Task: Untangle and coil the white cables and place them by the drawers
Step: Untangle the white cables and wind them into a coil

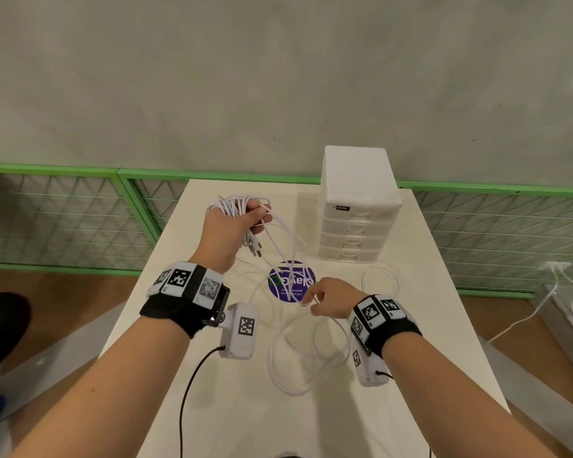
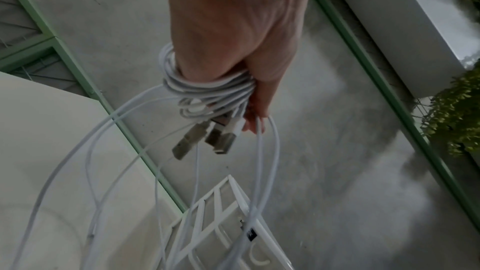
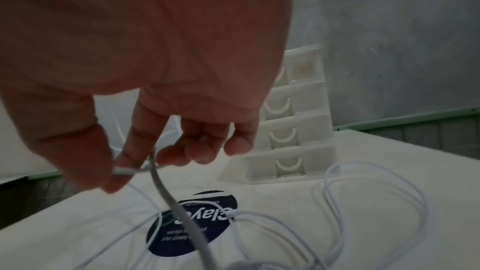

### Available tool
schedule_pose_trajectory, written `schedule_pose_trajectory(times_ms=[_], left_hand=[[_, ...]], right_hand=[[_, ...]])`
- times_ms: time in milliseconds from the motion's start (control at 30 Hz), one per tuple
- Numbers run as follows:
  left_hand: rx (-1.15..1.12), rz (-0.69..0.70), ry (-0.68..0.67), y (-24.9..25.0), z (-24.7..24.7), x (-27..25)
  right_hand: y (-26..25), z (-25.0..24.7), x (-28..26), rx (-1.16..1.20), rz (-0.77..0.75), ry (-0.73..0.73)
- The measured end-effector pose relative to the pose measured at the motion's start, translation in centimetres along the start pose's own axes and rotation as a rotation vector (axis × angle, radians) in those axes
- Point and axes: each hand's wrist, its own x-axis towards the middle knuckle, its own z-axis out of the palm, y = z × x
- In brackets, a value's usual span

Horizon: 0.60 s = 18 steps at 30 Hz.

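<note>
My left hand (image 1: 235, 223) is raised over the far part of the table and grips a coiled bundle of white cables (image 1: 234, 204) wound round its fingers (image 2: 255, 114); silver USB plugs (image 2: 205, 141) hang from the bundle. Loose strands run down from it to my right hand (image 1: 325, 297), which pinches a white cable (image 3: 135, 169) between thumb and forefinger above the purple sticker. More white cable loops (image 1: 306, 352) lie on the table below that hand. A white drawer unit (image 1: 358, 206) stands at the far right of the table.
A round purple sticker (image 1: 291, 280) marks the middle of the white table (image 1: 427, 325). Another white cable loop (image 1: 381, 279) lies in front of the drawers. Green mesh railings (image 1: 63, 213) stand behind the table. A white cord (image 1: 526, 319) trails on the floor at right.
</note>
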Motion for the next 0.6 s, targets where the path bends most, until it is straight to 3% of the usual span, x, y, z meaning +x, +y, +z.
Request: schedule_pose_trajectory(times_ms=[133,233,333,600], left_hand=[[0.084,-0.001,0.039,-0.3,0.0,-0.4],[0.140,-0.012,0.071,-0.5,0.3,-0.6],[0.184,-0.022,0.077,-0.7,0.5,-0.6],[0.063,-0.031,0.046,-0.2,1.1,-0.9]], right_hand=[[-1.2,-0.5,-0.4,0.131,-0.114,0.134],[-2.8,-1.4,-0.6,0.443,-0.195,0.341],[-5.1,-2.6,-1.0,0.662,-0.318,0.404],[-7.5,-2.2,-0.2,0.515,-0.311,0.376]])
